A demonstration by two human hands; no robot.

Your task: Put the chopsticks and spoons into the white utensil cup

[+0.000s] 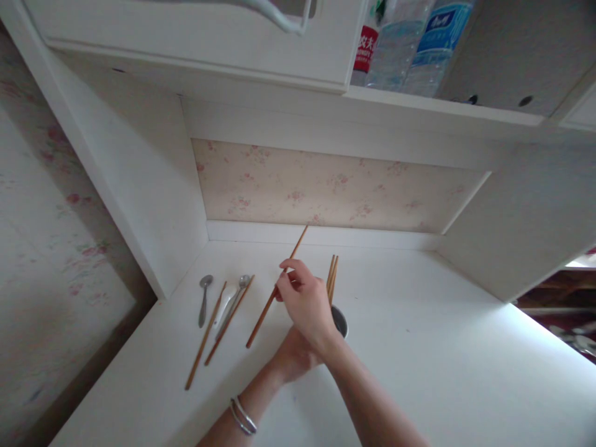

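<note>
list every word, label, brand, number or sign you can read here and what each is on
"农": on the red-labelled plastic bottle; the next character, near the label's edge, looks like "夫" but is unsure.
Smaller lettering beneath it: too blurred to read surely.
White mark on the blue-labelled plastic bottle: too blurred to read.
Chopsticks, spoons and cup: no readable text.

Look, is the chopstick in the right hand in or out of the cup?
Out: the right hand holds the chopstick away from the cup, both ends showing.
</note>
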